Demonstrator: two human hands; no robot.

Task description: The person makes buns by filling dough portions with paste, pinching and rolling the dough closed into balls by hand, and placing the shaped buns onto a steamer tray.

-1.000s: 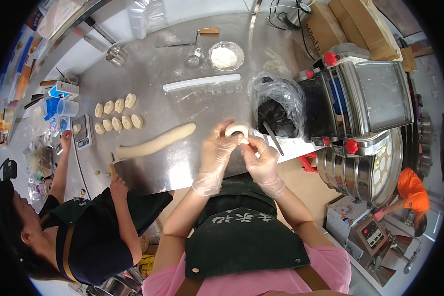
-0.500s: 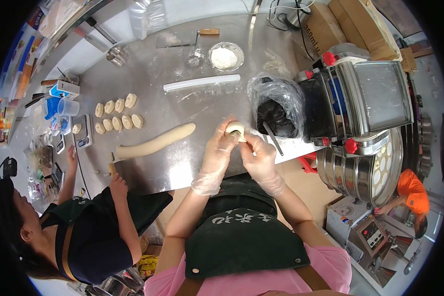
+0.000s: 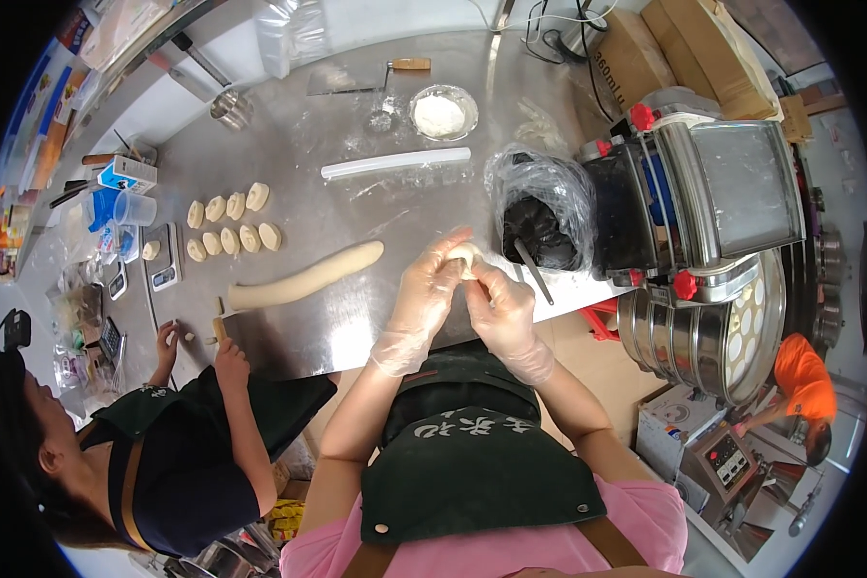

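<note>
Your gloved left hand (image 3: 426,294) and right hand (image 3: 503,297) meet over the near side of a steel table (image 3: 405,207), fingers of both pinching a small, pale dough piece (image 3: 466,254) between them, right of a long dough roll (image 3: 308,277) and left of a plastic-draped container (image 3: 575,217).

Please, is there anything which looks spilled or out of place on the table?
Yes: some loose white powder lies on the steel table, left of the bowl holding similar powder. Being outside the bowl, it looks spilled.
</note>
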